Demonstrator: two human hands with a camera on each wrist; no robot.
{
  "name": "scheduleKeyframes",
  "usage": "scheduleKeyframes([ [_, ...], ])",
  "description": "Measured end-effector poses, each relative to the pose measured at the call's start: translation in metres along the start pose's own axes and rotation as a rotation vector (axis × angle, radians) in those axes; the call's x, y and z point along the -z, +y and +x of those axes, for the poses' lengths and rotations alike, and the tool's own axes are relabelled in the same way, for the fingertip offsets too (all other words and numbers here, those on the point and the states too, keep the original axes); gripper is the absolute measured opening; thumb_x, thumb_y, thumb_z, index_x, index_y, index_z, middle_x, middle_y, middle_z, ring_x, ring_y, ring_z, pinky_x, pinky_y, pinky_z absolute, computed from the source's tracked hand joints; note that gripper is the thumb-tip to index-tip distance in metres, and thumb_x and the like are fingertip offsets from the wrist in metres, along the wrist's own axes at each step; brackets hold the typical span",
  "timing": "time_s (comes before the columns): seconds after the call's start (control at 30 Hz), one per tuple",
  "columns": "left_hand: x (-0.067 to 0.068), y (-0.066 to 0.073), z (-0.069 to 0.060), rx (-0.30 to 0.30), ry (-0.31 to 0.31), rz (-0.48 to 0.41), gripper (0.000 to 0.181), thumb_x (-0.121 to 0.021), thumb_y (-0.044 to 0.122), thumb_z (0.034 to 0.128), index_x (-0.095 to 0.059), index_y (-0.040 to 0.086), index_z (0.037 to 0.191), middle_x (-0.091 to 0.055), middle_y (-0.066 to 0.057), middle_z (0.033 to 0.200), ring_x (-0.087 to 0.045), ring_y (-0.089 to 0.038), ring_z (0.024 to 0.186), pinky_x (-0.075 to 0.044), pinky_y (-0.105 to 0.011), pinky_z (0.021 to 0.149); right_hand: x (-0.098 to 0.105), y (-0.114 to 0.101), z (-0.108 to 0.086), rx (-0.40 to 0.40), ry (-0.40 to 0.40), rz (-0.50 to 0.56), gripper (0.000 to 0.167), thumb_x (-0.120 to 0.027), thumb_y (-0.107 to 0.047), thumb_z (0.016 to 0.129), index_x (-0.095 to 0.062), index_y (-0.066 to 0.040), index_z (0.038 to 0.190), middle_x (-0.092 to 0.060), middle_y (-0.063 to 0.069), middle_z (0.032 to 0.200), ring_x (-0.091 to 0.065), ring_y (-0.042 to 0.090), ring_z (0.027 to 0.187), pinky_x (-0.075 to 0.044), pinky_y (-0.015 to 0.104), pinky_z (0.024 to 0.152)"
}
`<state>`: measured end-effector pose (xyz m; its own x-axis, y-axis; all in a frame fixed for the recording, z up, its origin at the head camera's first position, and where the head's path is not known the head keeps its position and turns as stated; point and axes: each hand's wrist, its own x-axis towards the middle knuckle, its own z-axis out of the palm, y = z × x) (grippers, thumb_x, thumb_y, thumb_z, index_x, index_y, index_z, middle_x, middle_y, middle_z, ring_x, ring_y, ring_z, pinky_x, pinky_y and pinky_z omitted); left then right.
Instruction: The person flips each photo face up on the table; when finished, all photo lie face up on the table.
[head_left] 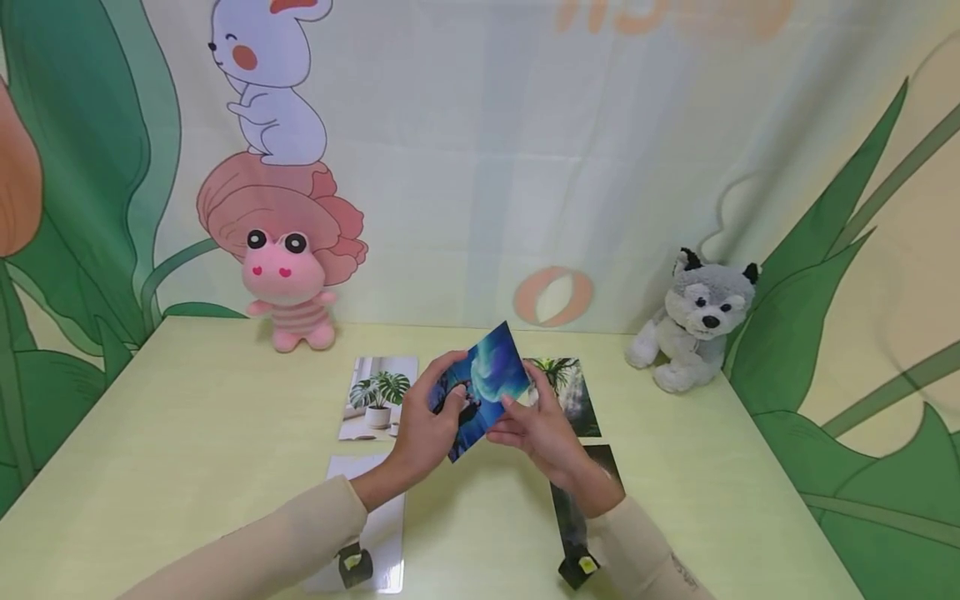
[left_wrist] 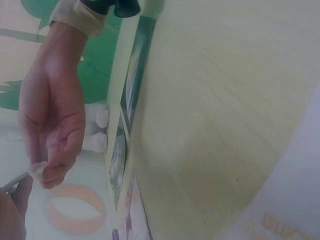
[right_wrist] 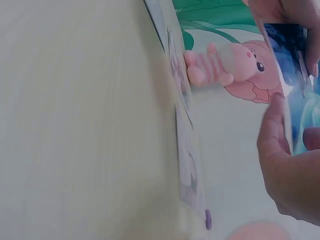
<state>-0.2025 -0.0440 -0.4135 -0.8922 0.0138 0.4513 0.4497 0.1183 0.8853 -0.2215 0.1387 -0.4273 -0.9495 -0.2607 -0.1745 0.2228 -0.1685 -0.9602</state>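
A glossy picture card (head_left: 491, 375) with a blue swirling scene is raised above the middle of the table, tilted. My left hand (head_left: 431, 417) pinches its left side, thumb on the printed face. On the other side my right hand (head_left: 547, 429) grips the card, thumb in front and fingers at the edge and behind. The right wrist view shows the card (right_wrist: 294, 65) between both hands. Below and beside the hands lie a potted-plant picture (head_left: 378, 400), a green-plant picture (head_left: 581, 400) partly covered by the right hand, a dark picture (head_left: 570, 508) and a whitish sheet (head_left: 386, 533).
A pink plush toy (head_left: 288, 292) sits at the table's back left, and a grey plush dog (head_left: 693, 321) at the back right. Behind the table (head_left: 187, 450) hangs a printed cloth (head_left: 450, 167). The wrist cameras (head_left: 355, 567) show near the sleeves.
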Motion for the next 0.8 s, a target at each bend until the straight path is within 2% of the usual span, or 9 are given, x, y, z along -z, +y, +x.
scheduleKeyframes([
  [0.13,0.001,0.000,0.002,0.085,0.017,-0.074,0.045,-0.057,-0.004,0.0953,-0.060,0.017,0.134,-0.060,-0.011,0.131,-0.056,-0.025,0.102,-0.050,-0.028,0.081,-0.003,0.003,0.002,0.023,0.027,0.066,0.067,-0.051,-0.009,0.103,-0.015,-0.031,0.155,-0.066,0.006,0.095,-0.070,0.017,0.069,-0.060,0.033,0.074],
  [0.27,0.000,0.002,0.002,0.143,0.031,-0.117,0.044,-0.058,-0.003,0.0948,-0.060,0.017,0.134,-0.059,-0.014,0.128,-0.055,-0.025,0.098,-0.051,-0.028,0.076,-0.005,0.005,0.003,0.041,0.045,0.096,0.065,-0.052,-0.008,0.103,-0.018,-0.031,0.153,-0.065,0.006,0.098,-0.068,0.017,0.068,-0.058,0.030,0.071],
  [0.5,-0.002,0.003,0.001,0.203,0.053,-0.134,0.044,-0.060,-0.002,0.0939,-0.061,0.018,0.133,-0.061,-0.015,0.123,-0.057,-0.021,0.095,-0.052,-0.027,0.076,-0.005,0.005,0.001,0.048,0.059,0.107,0.066,-0.053,-0.005,0.102,-0.019,-0.029,0.153,-0.070,0.003,0.089,-0.066,0.015,0.064,-0.057,0.028,0.067],
  [0.6,-0.002,0.001,0.002,0.206,0.049,-0.157,0.041,-0.061,0.002,0.0946,-0.061,0.013,0.134,-0.061,-0.017,0.128,-0.058,-0.021,0.099,-0.052,-0.025,0.080,-0.004,0.004,0.002,0.042,0.088,0.088,0.066,-0.053,-0.002,0.101,-0.022,-0.029,0.152,-0.069,0.001,0.081,-0.064,0.014,0.062,-0.056,0.028,0.066],
  [0.63,-0.001,0.000,0.002,0.204,0.043,-0.167,0.039,-0.060,0.005,0.0959,-0.060,0.011,0.134,-0.061,-0.017,0.130,-0.059,-0.021,0.103,-0.051,-0.024,0.083,-0.004,0.004,0.002,0.042,0.101,0.073,0.066,-0.054,-0.002,0.100,-0.022,-0.028,0.152,-0.068,0.001,0.079,-0.063,0.015,0.061,-0.056,0.028,0.065],
  [0.67,0.000,0.000,0.003,0.201,0.038,-0.177,0.037,-0.058,0.008,0.0974,-0.060,0.008,0.135,-0.061,-0.018,0.131,-0.059,-0.020,0.101,-0.051,-0.022,0.076,-0.003,0.003,0.002,0.042,0.113,0.052,0.067,-0.054,-0.001,0.100,-0.023,-0.027,0.152,-0.067,0.001,0.076,-0.062,0.014,0.060,-0.055,0.028,0.065],
  [0.7,0.001,-0.001,0.003,0.199,0.029,-0.195,0.037,-0.056,0.012,0.0992,-0.059,0.006,0.135,-0.061,-0.019,0.131,-0.059,-0.019,0.100,-0.050,-0.021,0.075,-0.003,0.003,0.003,0.040,0.126,0.033,0.068,-0.055,0.000,0.099,-0.024,-0.027,0.152,-0.066,0.000,0.073,-0.060,0.014,0.059,-0.055,0.028,0.064],
  [0.8,0.008,-0.005,0.008,0.195,-0.058,-0.311,0.044,-0.043,0.026,0.1049,-0.053,-0.001,0.138,-0.062,-0.023,0.130,-0.063,-0.017,0.100,-0.053,-0.022,0.074,-0.002,0.001,0.004,0.043,0.141,-0.033,0.070,-0.057,0.003,0.097,-0.026,-0.026,0.152,-0.060,-0.001,0.065,-0.057,0.014,0.057,-0.055,0.029,0.062],
])
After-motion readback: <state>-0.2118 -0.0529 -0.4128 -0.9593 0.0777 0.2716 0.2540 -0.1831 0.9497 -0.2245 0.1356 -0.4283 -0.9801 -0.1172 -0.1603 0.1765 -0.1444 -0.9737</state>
